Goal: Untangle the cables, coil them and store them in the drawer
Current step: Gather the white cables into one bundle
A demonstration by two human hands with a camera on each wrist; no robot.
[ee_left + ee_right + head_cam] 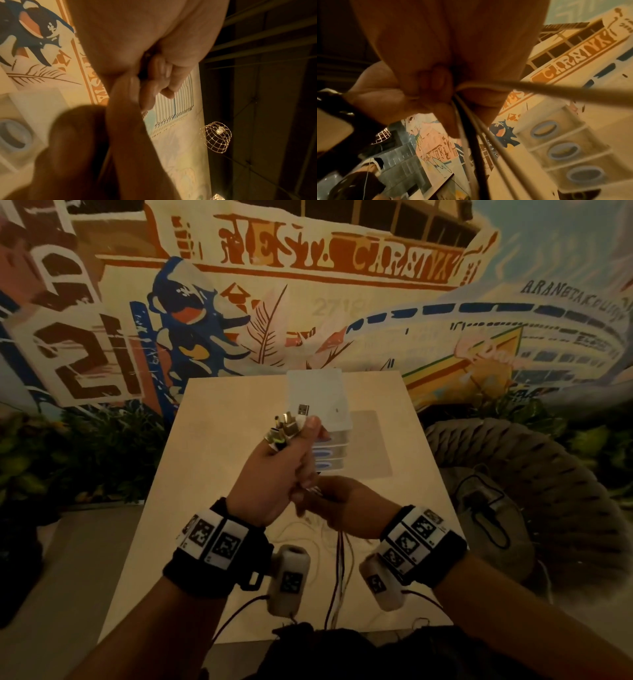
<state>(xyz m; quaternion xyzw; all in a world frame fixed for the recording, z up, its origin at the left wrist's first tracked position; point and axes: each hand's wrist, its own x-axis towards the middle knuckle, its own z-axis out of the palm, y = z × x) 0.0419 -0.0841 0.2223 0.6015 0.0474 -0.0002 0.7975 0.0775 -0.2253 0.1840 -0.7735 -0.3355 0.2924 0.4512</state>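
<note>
Both fists, right hand (337,505) below left hand (274,474), clamp upright cables (340,556) (plugs (289,422) topmost).

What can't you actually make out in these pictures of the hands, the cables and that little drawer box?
- How many cables there are: head view, strands overlap and blur below the hands.
- The left hand grip: left wrist view, the palm fills the frame and hides the plug ends.
- Drawer unit contents: right wrist view, fronts closed.
- The right hand fingertips: head view, motion blur.
</note>
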